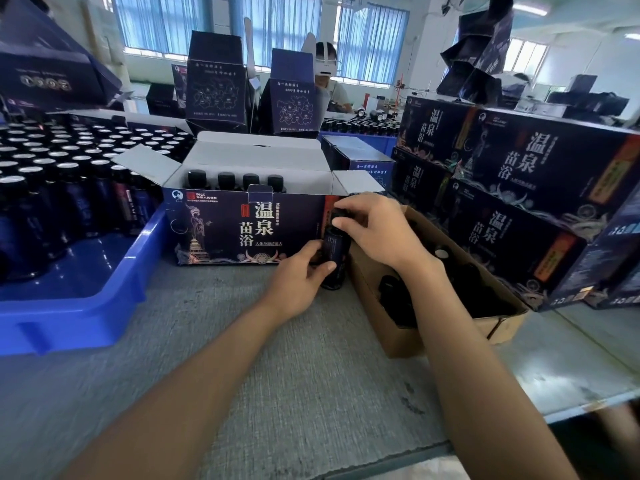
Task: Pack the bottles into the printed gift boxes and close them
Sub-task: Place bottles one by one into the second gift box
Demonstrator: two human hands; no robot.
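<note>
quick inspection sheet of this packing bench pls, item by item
surface: grey table, dark marks near the front edge
job's things: open gift box, flaps up, four bottle caps showing inside; bottle held upright by its right end
clutter: blue tray of bottles at left; cardboard box at right; closed gift boxes stacked beyond it
grippers: left hand grips the bottle's body; right hand pinches its cap
cables: nothing seen
surroundings: another person across the table; windows with blue curtains

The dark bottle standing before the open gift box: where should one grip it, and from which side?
Grip the cylindrical body of the dark bottle from the left, as the left hand does; it stands upright, and the cardboard box blocks its right side.
</note>
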